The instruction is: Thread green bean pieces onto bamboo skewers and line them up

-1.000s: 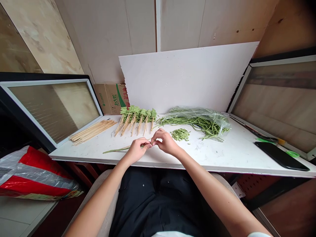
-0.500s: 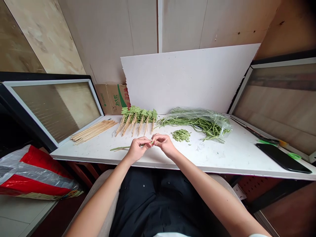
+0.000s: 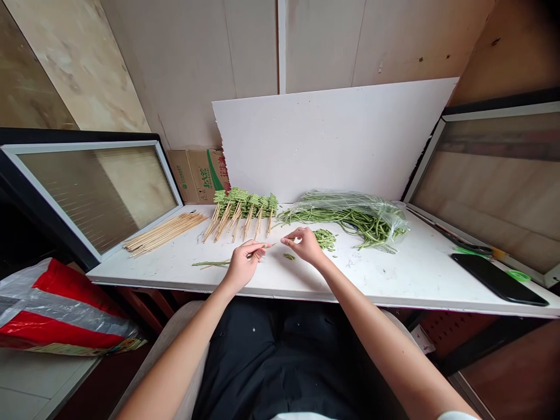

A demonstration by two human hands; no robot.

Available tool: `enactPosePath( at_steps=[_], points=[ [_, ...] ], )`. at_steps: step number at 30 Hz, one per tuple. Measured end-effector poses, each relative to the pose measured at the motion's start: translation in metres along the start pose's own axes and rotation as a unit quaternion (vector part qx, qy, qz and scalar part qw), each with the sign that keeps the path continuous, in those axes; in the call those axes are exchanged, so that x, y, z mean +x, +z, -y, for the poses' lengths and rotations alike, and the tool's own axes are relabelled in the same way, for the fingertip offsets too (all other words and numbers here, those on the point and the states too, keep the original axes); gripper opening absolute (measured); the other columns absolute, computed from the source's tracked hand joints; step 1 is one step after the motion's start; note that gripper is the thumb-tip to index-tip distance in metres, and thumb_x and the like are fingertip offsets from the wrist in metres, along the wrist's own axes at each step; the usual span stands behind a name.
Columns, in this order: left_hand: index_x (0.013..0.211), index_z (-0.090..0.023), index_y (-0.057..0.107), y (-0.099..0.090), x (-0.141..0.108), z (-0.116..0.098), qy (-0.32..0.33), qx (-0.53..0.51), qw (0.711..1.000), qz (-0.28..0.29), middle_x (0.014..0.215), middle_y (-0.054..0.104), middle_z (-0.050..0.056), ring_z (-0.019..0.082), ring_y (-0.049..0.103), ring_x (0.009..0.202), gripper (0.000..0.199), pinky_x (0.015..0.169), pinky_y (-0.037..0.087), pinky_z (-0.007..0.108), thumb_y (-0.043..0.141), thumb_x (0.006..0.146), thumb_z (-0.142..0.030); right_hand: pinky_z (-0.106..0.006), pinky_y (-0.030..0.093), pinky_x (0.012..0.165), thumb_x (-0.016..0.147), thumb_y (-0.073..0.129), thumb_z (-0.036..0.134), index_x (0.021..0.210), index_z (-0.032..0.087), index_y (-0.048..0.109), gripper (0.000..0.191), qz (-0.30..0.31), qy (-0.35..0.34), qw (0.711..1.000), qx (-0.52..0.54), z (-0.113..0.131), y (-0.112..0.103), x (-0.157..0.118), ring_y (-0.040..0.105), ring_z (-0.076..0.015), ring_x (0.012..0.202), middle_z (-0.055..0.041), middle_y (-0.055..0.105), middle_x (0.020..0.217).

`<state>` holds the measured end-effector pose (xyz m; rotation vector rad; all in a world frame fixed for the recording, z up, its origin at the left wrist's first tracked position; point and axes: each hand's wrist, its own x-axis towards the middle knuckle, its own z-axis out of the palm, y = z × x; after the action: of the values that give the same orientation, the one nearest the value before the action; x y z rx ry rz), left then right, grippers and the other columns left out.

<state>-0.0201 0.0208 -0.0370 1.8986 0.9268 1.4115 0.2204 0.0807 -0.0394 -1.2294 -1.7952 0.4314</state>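
My left hand [image 3: 245, 262] is closed in a pinch around a green long bean [image 3: 210, 263]. The bean trails out to the left, with a thin pale stick, apparently a skewer, alongside it. Just to the right, my right hand [image 3: 304, 245] pinches too, its fingertips a short gap from the left ones. Something thin shows in that gap; what the right fingers hold is too small to name. Under the right hand lies a short bean piece [image 3: 289, 256]. Behind that hand sits a small heap of cut bean pieces [image 3: 325, 239], partly covered by it.
Bare bamboo skewers [image 3: 164, 234] lie at left. Stacked bean skewers [image 3: 245, 204] stand at the back, beside long beans in a clear plastic bag [image 3: 350, 216]. A black phone [image 3: 499, 279] and scissors [image 3: 470, 246] are at right. A cardboard box [image 3: 196, 175] stands behind.
My hands were together at the bean; the right has drawn away to the right and slightly up. The bean piece on the table now shows. My left hand has hardly moved.
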Motion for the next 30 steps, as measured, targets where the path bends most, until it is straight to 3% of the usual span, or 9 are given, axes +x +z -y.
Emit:
enactPosePath(
  at_steps=[4,6,10,16,18,21,25,30],
  points=[
    [0.120,-0.017,0.082,0.000,0.000,0.003,0.002,0.040,0.999,0.019,0.099,0.072,0.010,0.016,0.064,0.077,0.037,0.074,0.057,0.030,0.063,0.102,-0.044,-0.038,0.046,0.078,0.087,0.080,0.049,0.081,0.021,0.086,0.029,0.044,0.041,0.989,-0.136,-0.021,0.002,-0.003,0.063,-0.0353,0.101,-0.0146,0.078,0.080],
    [0.120,-0.016,0.081,0.000,0.001,0.004,0.000,0.046,0.999,0.022,0.098,0.072,0.011,0.017,0.065,0.079,0.038,0.075,0.056,0.030,0.063,0.103,-0.044,-0.035,0.045,0.072,0.091,0.075,0.051,0.072,0.020,0.082,0.037,0.075,0.060,0.982,-0.162,-0.023,0.003,-0.005,0.066,-0.0333,0.093,-0.0146,0.076,0.073],
    [0.123,-0.015,0.080,-0.002,0.001,0.005,-0.017,0.053,0.998,0.037,0.103,0.072,0.012,0.019,0.067,0.084,0.040,0.077,0.057,0.031,0.060,0.103,-0.044,-0.033,0.046,0.068,0.104,0.048,0.061,0.069,0.017,0.079,0.064,0.134,0.116,0.977,-0.122,-0.016,-0.001,-0.005,0.067,-0.0256,0.069,-0.0149,0.077,0.074],
    [0.134,-0.020,0.075,-0.005,0.001,0.009,-0.035,0.079,0.993,0.075,0.116,0.069,0.013,0.022,0.069,0.097,0.039,0.086,0.058,0.034,0.056,0.104,-0.037,-0.036,0.051,0.085,0.107,0.036,0.064,0.080,0.014,0.083,0.074,0.151,0.143,0.976,-0.057,-0.005,-0.013,-0.002,0.074,-0.0290,0.084,-0.0170,0.083,0.096],
    [0.135,-0.023,0.075,-0.005,0.000,0.012,-0.028,0.085,0.992,0.085,0.114,0.069,0.012,0.021,0.069,0.096,0.038,0.086,0.058,0.034,0.056,0.104,-0.036,-0.038,0.052,0.087,0.107,0.038,0.066,0.089,0.014,0.084,0.072,0.143,0.125,0.981,-0.028,0.000,-0.016,-0.002,0.075,-0.0304,0.091,-0.0170,0.083,0.100],
    [0.138,-0.020,0.071,-0.003,-0.001,0.016,-0.055,0.043,0.995,0.075,0.110,0.071,0.011,0.020,0.071,0.091,0.042,0.085,0.060,0.035,0.064,0.099,-0.033,-0.037,0.052,0.088,0.105,0.043,0.068,0.098,0.016,0.084,0.067,0.166,0.041,0.984,0.053,0.013,-0.019,-0.005,0.074,-0.0290,0.097,-0.0146,0.082,0.105],
    [0.149,-0.015,0.057,0.000,-0.001,0.010,-0.095,0.003,0.993,0.072,0.101,0.075,0.009,0.019,0.074,0.085,0.059,0.085,0.059,0.035,0.070,0.093,-0.027,-0.034,0.051,0.080,0.090,0.075,0.061,0.109,0.022,0.084,0.045,0.207,-0.081,0.969,0.112,0.033,-0.012,-0.011,0.072,-0.0254,0.093,-0.0093,0.081,0.101],
    [0.138,-0.015,0.065,-0.002,-0.001,0.002,-0.089,0.034,0.992,0.086,0.096,0.077,0.008,0.018,0.073,0.076,0.048,0.080,0.059,0.033,0.072,0.093,-0.030,-0.035,0.050,0.080,0.092,0.078,0.037,0.095,0.024,0.084,0.015,0.154,-0.154,0.971,0.093,0.039,-0.003,-0.014,0.067,-0.0218,0.084,-0.0065,0.078,0.087]
  ],
)
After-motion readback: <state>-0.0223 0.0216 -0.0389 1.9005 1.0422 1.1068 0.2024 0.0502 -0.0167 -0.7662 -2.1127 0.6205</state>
